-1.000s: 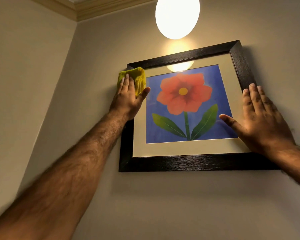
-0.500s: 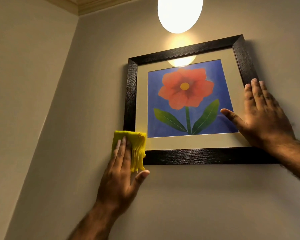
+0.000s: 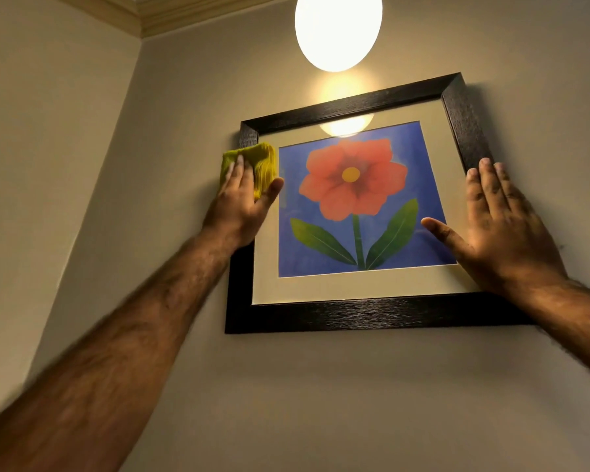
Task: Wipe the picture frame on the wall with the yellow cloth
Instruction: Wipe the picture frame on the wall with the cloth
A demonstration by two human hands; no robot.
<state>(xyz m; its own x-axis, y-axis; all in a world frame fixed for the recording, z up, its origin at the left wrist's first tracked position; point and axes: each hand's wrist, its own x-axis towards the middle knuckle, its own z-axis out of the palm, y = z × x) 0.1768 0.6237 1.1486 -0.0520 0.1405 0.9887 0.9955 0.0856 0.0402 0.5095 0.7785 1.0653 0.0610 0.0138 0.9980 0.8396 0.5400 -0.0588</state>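
Observation:
A dark wooden picture frame (image 3: 365, 316) hangs on the wall, holding a red flower print on blue with a cream mat. My left hand (image 3: 241, 207) presses a folded yellow cloth (image 3: 263, 161) flat against the frame's left side, near its upper corner. The cloth shows above my fingers and covers part of the left bar. My right hand (image 3: 501, 229) lies flat and spread against the frame's right side, thumb over the glass, fingers on the right bar.
A glowing round lamp (image 3: 338, 28) hangs just above the frame and reflects in the glass. The room's corner (image 3: 140, 42) and a ceiling moulding lie to the upper left. Beige wall surrounds the frame.
My left hand went from the frame's upper left down to the lower left corner with the cloth, then back up to the upper left. My right hand stayed on the right side.

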